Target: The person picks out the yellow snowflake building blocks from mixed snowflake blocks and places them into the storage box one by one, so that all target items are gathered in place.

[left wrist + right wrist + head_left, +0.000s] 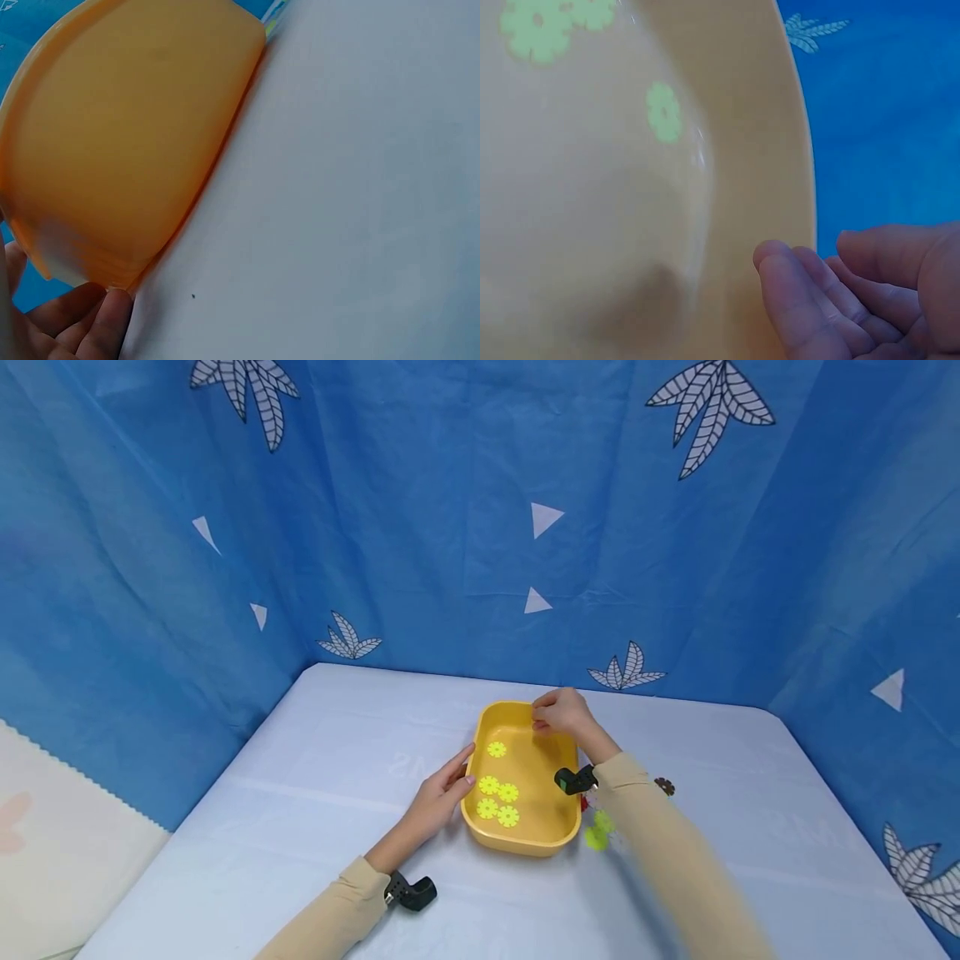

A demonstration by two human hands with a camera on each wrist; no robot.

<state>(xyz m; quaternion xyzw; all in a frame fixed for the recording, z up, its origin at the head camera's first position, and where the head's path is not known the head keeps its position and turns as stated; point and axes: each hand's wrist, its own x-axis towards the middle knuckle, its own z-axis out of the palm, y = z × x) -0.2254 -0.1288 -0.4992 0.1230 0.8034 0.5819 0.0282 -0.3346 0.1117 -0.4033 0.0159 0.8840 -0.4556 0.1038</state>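
Observation:
A yellow plastic tub [551, 793] stands on the white table, with several yellow-green flower-shaped pieces [487, 808] lying flat on its floor. My left hand [442, 793] holds the tub's left side, thumb at the rim and fingers against the outer wall. In the left wrist view, fingertips [112, 315] press at the tub's lower edge. Over the tub's far right corner is my right hand [561, 712], its fingers loosely bent. The right wrist view shows the thumb apart from the fingers [795, 300], nothing visible between them, and the fingers overlapping the rim.
Right of the tub, partly behind my right forearm, lie loose pieces: yellow-green ones [597, 837], a brown one [664, 786], and a bit of red. Blue patterned cloth [465, 527] hangs behind and beside the white table [360, 735].

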